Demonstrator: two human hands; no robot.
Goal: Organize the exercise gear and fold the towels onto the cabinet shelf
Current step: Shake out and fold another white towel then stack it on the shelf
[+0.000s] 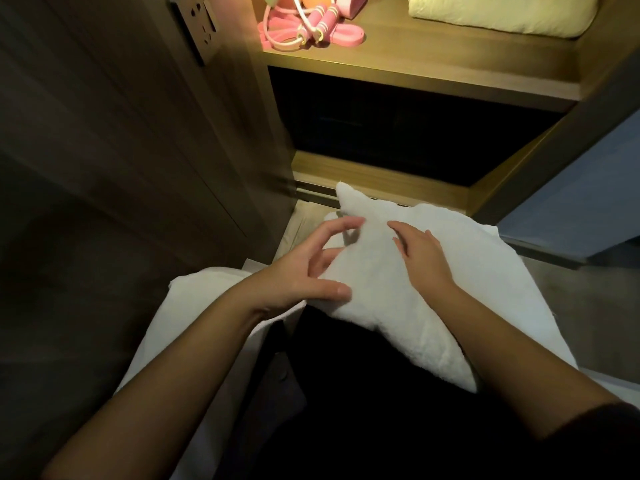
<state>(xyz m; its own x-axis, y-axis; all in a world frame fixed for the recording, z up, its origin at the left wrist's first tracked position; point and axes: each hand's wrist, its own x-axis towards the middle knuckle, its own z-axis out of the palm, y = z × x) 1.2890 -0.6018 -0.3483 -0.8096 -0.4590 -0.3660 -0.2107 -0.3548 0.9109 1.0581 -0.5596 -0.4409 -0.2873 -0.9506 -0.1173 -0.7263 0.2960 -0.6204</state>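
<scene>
Both hands are down on the white towel, which lies bunched across the person's dark lap, one corner poking up just beyond the fingertips toward the cabinet. The right hand lies palm down on top of the towel, fingers fairly straight and relaxed, pressing on the cloth rather than grabbing it. The left hand sits at the towel's left edge, spread wide with fingers arched like a claw. Its thumb lies along the near edge of the cloth and its index fingertip meets the towel close to the right hand's fingers, and nothing is pinched between them that I can see. So that's two open hands side by side, near each other but apart, the towel under both. Under the left forearm and out to its left there's a second white cloth, partly hidden. Well beyond the hands and higher up is the lit cabinet shelf. Out past the left hand, a pink jump rope lies there in a loose tangle, with an orange ball just behind it at the top edge. Out past the right hand, a pale yellow towel sits folded on the same shelf, apart from the rope. Beneath the shelf is a dark compartment, its contents too dim to make out. Far left of the left hand, a wall socket is mounted on the wood panel.
</scene>
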